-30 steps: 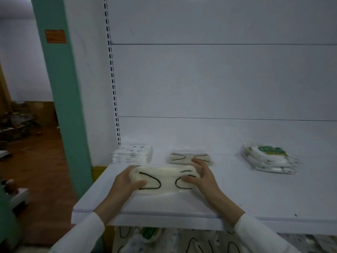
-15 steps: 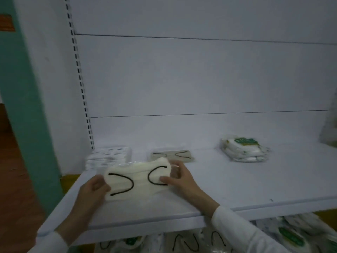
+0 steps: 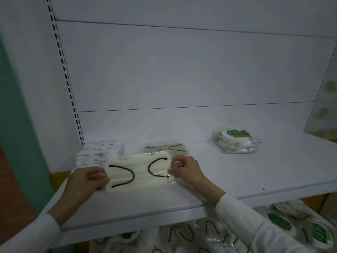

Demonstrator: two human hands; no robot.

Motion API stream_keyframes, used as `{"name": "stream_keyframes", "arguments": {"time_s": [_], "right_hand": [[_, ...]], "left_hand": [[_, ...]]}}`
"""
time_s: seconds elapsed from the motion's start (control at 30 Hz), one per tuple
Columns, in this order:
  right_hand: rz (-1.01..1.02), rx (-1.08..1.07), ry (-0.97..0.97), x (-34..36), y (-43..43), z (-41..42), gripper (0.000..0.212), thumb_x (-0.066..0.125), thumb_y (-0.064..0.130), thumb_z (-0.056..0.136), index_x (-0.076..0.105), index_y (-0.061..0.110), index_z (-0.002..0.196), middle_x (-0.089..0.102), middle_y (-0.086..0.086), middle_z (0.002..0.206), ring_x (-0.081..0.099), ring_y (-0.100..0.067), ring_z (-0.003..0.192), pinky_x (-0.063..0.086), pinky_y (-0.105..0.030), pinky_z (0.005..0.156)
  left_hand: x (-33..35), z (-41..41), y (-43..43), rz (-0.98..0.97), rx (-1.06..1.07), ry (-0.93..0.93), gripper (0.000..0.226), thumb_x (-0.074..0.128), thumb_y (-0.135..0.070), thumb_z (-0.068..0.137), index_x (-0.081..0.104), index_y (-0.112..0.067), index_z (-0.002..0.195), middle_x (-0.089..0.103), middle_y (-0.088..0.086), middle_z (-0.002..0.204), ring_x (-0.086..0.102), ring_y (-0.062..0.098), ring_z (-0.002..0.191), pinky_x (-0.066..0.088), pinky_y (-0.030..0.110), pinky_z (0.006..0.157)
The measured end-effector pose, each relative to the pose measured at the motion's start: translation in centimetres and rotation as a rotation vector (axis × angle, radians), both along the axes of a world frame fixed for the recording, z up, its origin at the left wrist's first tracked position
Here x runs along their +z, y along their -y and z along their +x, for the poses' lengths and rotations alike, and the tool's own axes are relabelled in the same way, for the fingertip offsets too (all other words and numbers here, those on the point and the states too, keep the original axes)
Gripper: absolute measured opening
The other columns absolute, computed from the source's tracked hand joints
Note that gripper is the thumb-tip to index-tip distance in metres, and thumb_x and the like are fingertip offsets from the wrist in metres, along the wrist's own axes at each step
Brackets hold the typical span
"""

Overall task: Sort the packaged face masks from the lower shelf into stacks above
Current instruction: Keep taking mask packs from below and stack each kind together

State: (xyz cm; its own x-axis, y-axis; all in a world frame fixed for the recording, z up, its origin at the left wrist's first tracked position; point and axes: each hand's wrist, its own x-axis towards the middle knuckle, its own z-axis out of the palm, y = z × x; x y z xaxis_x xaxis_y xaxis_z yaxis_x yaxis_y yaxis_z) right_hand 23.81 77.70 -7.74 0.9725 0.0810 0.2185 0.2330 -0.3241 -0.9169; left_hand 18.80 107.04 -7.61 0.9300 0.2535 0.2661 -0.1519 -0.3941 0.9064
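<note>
A clear pack of cream masks with black ear loops [image 3: 139, 172] sits tilted just above the white upper shelf [image 3: 237, 179]. My left hand [image 3: 85, 181] grips its left end and my right hand [image 3: 186, 170] pinches its right end. Behind it lies a flat pack of the same black-loop kind [image 3: 165, 148]. A stack of dotted white packs [image 3: 99, 152] stands at the back left. A stack with green labels [image 3: 237, 141] is at the back right. Below the shelf edge, the lower shelf holds a jumble of mixed packs [image 3: 209, 234].
A slotted shelf upright [image 3: 67, 79] runs up the back left, and a teal pillar [image 3: 16, 134] stands beyond it. A patterned panel [image 3: 326, 106] closes the right side. White back panels rise behind the shelf.
The view has swung right and nearer. The held pack has tipped and shifted slightly back toward the flat black-loop pack, with both hands still at its ends.
</note>
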Motion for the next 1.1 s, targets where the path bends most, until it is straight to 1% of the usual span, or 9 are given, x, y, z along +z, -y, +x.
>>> {"name": "stream_keyframes", "arguments": {"time_s": [0.1, 0.2, 0.27, 0.37, 0.53, 0.67, 0.83, 1.0, 1.1], "right_hand": [[-0.026, -0.003, -0.002, 0.1, 0.7, 0.4, 0.029, 0.075, -0.007, 0.068, 0.059, 0.017, 0.062, 0.051, 0.014, 0.044, 0.047, -0.001, 0.046, 0.044, -0.019, 0.057], [-0.024, 0.005, -0.006, 0.2, 1.0, 0.5, 0.031, 0.074, -0.008, 0.068, 0.057, 0.017, 0.060, 0.049, 0.013, 0.043, 0.046, -0.001, 0.045, 0.042, -0.016, 0.054], [-0.008, 0.005, -0.015, 0.3, 1.3, 0.6, 0.032, 0.073, -0.010, 0.069, 0.056, 0.016, 0.059, 0.048, 0.013, 0.042, 0.045, 0.000, 0.044, 0.041, -0.014, 0.051], [0.007, -0.016, -0.026, 0.5, 2.5, 0.5, 0.030, 0.073, -0.009, 0.070, 0.057, 0.014, 0.060, 0.047, 0.013, 0.042, 0.045, -0.001, 0.043, 0.042, -0.014, 0.051], [0.046, -0.132, -0.038, 1.4, 8.3, -0.7, 0.025, 0.073, -0.010, 0.071, 0.061, 0.011, 0.067, 0.049, 0.014, 0.044, 0.048, 0.000, 0.045, 0.046, -0.015, 0.053], [0.084, -0.284, -0.034, 1.9, 16.3, -2.6, 0.024, 0.069, -0.011, 0.074, 0.062, 0.011, 0.068, 0.051, 0.012, 0.051, 0.050, -0.002, 0.051, 0.049, -0.019, 0.059], [0.104, -0.525, -0.002, 1.8, 29.3, -6.0, 0.021, 0.066, -0.008, 0.079, 0.066, 0.013, 0.076, 0.058, 0.003, 0.061, 0.056, -0.013, 0.065, 0.054, -0.030, 0.071], [0.088, -0.681, -0.017, 1.6, 43.2, -10.4, 0.013, 0.063, -0.006, 0.081, 0.066, 0.006, 0.077, 0.063, -0.005, 0.072, 0.060, -0.018, 0.073, 0.051, -0.027, 0.069], [0.078, -0.757, -0.040, 1.1, 50.8, -12.6, 0.016, 0.058, -0.009, 0.081, 0.061, 0.004, 0.072, 0.061, -0.010, 0.072, 0.059, -0.022, 0.074, 0.050, -0.030, 0.067]], "left_hand": [[0.5, 0.1, 0.3, 0.001, -0.028, -0.023, 0.033, 0.075, 0.012, 0.066, 0.073, -0.021, 0.069, 0.061, -0.003, 0.048, 0.056, 0.011, 0.055, 0.054, 0.035, 0.072], [1.0, 0.3, 0.6, -0.004, -0.024, -0.033, 0.025, 0.076, 0.012, 0.066, 0.072, -0.011, 0.060, 0.062, 0.000, 0.049, 0.058, 0.011, 0.053, 0.057, 0.029, 0.061], [1.3, 0.4, 1.1, -0.036, -0.021, -0.039, 0.019, 0.076, 0.012, 0.065, 0.070, -0.006, 0.069, 0.063, 0.001, 0.049, 0.060, 0.012, 0.052, 0.057, 0.023, 0.055], [1.8, 0.7, 2.4, -0.057, -0.035, -0.050, 0.016, 0.077, 0.010, 0.065, 0.071, -0.002, 0.073, 0.067, 0.008, 0.056, 0.063, 0.017, 0.054, 0.056, 0.022, 0.053], [3.1, 2.1, 8.2, -0.080, -0.141, -0.056, 0.017, 0.076, 0.011, 0.066, 0.069, -0.004, 0.070, 0.066, 0.007, 0.053, 0.061, 0.009, 0.048, 0.056, 0.021, 0.051], [4.4, 3.3, 16.5, -0.079, -0.288, -0.055, 0.022, 0.075, 0.013, 0.066, 0.065, -0.007, 0.068, 0.064, -0.002, 0.048, 0.059, 0.004, 0.044, 0.054, 0.018, 0.048], [6.5, 3.8, 30.2, -0.017, -0.493, 0.006, 0.019, 0.076, 0.011, 0.067, 0.068, -0.006, 0.069, 0.065, 0.001, 0.050, 0.061, 0.008, 0.046, 0.056, 0.021, 0.051], [6.5, 3.7, 45.4, 0.106, -0.638, 0.030, 0.020, 0.078, 0.008, 0.067, 0.068, -0.010, 0.069, 0.067, 0.004, 0.058, 0.062, 0.007, 0.048, 0.056, 0.021, 0.051], [6.3, 4.0, 54.5, 0.192, -0.691, 0.040, 0.018, 0.078, 0.006, 0.067, 0.069, -0.010, 0.068, 0.063, -0.006, 0.051, 0.060, 0.002, 0.045, 0.054, 0.019, 0.050]]}}
